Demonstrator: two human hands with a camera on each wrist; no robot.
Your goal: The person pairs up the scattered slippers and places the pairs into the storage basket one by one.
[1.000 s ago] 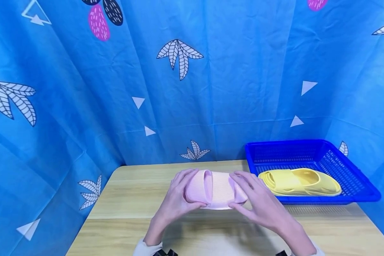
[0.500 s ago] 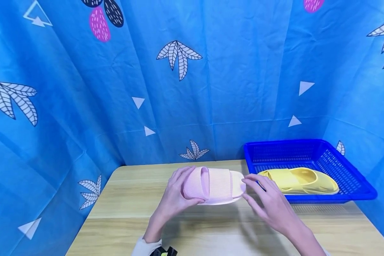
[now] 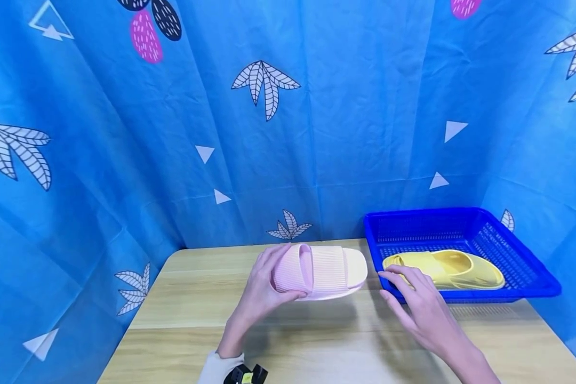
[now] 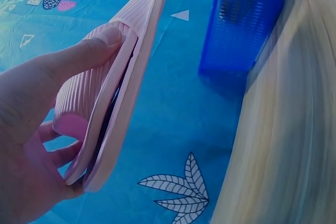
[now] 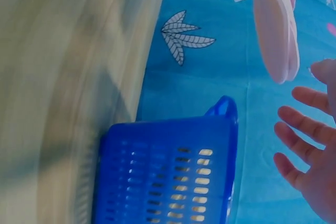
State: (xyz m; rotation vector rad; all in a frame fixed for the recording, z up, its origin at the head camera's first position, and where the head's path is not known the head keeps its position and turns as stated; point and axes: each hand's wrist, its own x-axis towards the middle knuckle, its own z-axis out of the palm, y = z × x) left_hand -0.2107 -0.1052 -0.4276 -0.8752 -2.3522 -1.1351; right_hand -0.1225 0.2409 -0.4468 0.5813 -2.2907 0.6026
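My left hand point(image 3: 256, 296) grips a pair of pale pink ribbed slippers point(image 3: 328, 273) at their left end, above the table. In the left wrist view the thumb presses on a ribbed strap and the fingers go behind; the two soles point(image 4: 123, 114) lie against each other, one slipper fitted into the other. My right hand point(image 3: 429, 317) holds nothing. Its fingers are spread and loosely bent, apart from the slippers' right end, in front of the basket's near left corner. The right wrist view shows the gap between the fingers and the slippers point(image 5: 278, 35).
A blue plastic basket point(image 3: 422, 214) with perforated walls stands at the table's right side. Yellow slippers point(image 3: 475, 274) lie in it. The pale wooden table point(image 3: 182, 309) is bordered by a blue patterned curtain point(image 3: 355, 117) at the back and sides.
Both hands held the pink slippers a second ago. The right hand has let go and drawn back to the right, while the left hand keeps hold and has raised them slightly.
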